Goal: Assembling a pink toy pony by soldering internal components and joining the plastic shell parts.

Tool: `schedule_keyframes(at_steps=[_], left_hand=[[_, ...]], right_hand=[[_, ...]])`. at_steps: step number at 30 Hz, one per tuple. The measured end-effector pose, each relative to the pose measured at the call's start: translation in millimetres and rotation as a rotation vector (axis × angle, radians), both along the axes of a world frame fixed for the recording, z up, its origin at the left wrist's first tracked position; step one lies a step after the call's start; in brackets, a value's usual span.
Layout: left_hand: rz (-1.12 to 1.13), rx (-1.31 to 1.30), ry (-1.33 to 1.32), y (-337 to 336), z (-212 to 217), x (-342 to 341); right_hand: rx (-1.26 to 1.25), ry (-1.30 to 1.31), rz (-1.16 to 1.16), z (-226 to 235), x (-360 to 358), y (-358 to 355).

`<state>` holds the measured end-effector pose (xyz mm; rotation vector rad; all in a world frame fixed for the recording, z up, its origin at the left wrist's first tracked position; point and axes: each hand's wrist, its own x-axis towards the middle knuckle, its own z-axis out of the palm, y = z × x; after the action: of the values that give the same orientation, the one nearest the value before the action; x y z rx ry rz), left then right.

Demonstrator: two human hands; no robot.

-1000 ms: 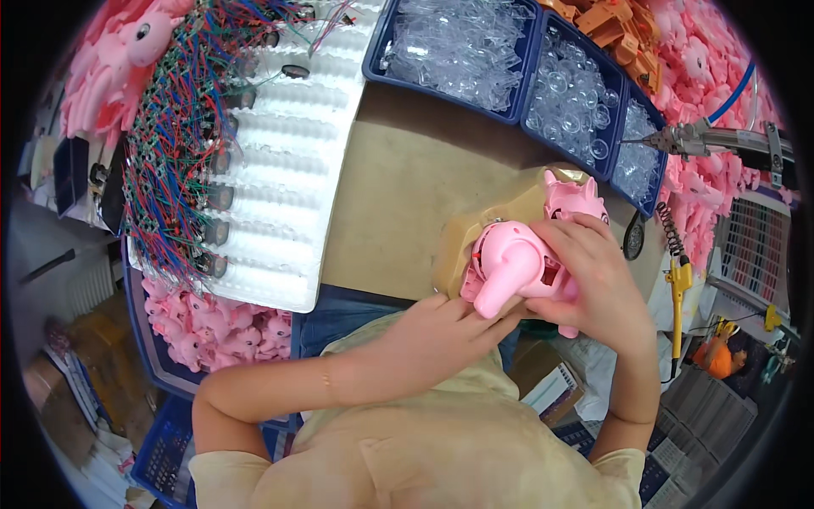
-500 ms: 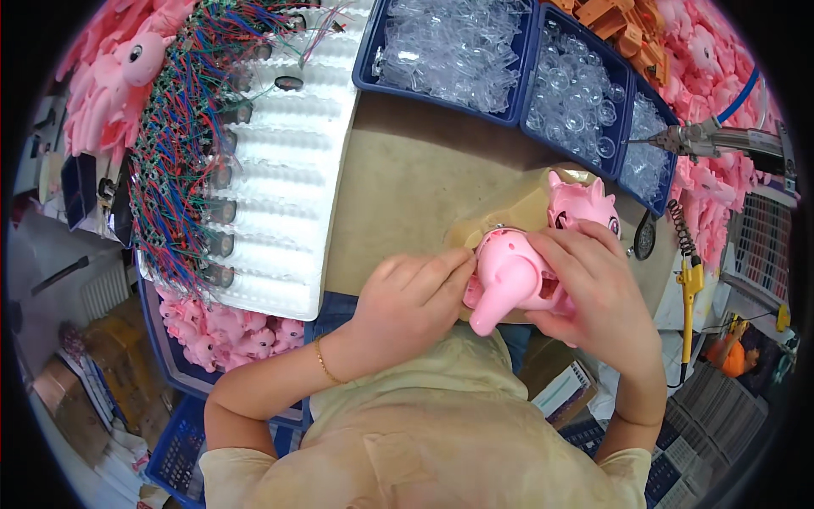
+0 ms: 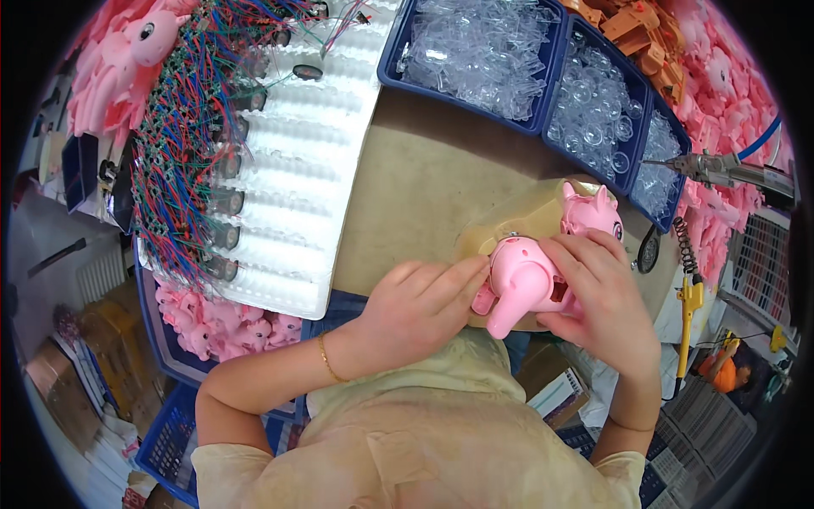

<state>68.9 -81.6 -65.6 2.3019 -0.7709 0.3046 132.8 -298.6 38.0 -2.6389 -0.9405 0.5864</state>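
Observation:
A pink plastic toy pony (image 3: 519,273) is held low over the near edge of the bench, at right of centre. Its head points up and right, and a gap shows in its side by my right palm. My right hand (image 3: 609,307) wraps round the body just below the head, fingers on top and thumb underneath. My left hand (image 3: 420,304) pinches the rear end at its left side, fingers pressed together; its thumb is hidden. Behind the pony lies a tan moulded holder (image 3: 479,240), partly covered by it.
White ribbed foam (image 3: 297,195) at left carries bundled coloured wires (image 3: 174,178) with round black parts. Blue bins of clear plastic parts (image 3: 475,51) line the back. An electric screwdriver (image 3: 721,168) hangs at right, near a yellow-handled tool (image 3: 691,314). Pink pony parts (image 3: 225,322) fill a lower-left bin.
The view has shifted slightly, so the bench items sit a little further right. Both hands keep their hold on the pony, which has turned only a little.

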Motion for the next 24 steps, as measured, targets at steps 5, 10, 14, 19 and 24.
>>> schedule_keyframes(at_steps=[5,10,14,19,24], left_hand=[[-0.018,0.004,0.001,2,3,2],[-0.05,-0.148,0.283,-1,18,16],[-0.072,-0.357,0.249,-29,45,39],[-0.266,-0.064,0.332,-43,64,53],[-0.435,0.33,0.273,-51,75,67]], right_hand=[[-0.008,0.012,0.009,0,0,1],[0.025,0.05,-0.057,5,2,6],[0.082,-0.002,-0.078,5,4,0],[0.116,-0.046,-0.046,1,-7,-15],[0.226,0.279,-0.853,7,-68,-51]])
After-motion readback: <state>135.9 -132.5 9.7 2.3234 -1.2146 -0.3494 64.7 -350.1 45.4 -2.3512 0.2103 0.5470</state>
